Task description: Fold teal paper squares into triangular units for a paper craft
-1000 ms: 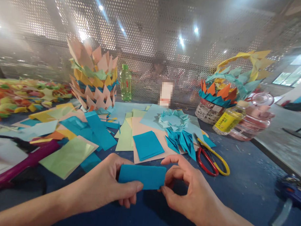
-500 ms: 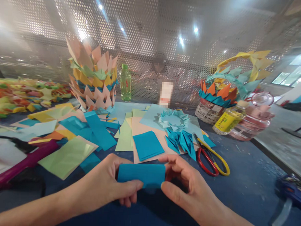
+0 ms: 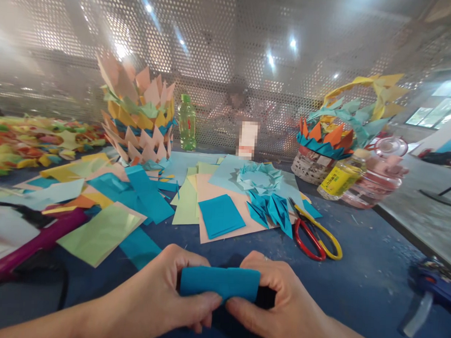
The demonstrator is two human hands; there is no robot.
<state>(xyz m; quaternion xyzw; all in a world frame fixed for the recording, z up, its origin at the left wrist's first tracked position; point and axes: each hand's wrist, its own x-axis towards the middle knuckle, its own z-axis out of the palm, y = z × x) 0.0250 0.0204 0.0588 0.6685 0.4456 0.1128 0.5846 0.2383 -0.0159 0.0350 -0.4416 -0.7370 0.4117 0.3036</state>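
A folded piece of blue paper (image 3: pixel 221 282) is held level above the table, close in front of me. My left hand (image 3: pixel 177 290) grips its left half, thumb on the near face and fingers behind. At the other end my right hand (image 3: pixel 271 296) is closed on it in the same way, its thumb along the lower edge. The two thumb tips are close together near the middle. Beyond the hands lies a stack of blue paper squares (image 3: pixel 221 215) on a pink sheet (image 3: pixel 208 188). Folded blue paper pieces (image 3: pixel 272 210) rest to its right.
Red-and-yellow scissors (image 3: pixel 314 236) lie to the right, with a blue glue gun (image 3: pixel 434 284) farther out. A purple tool (image 3: pixel 38 241) and loose paper sheets (image 3: pixel 101 233) cover the left. Behind stand a tall paper-petal piece (image 3: pixel 138 116), a green bottle (image 3: pixel 187 121) and a paper basket (image 3: pixel 314 160).
Both hands have moved slightly down with the blue paper. My right hand has shifted from the paper's right edge onto its right half, and its thumb has come nearer the left thumb.
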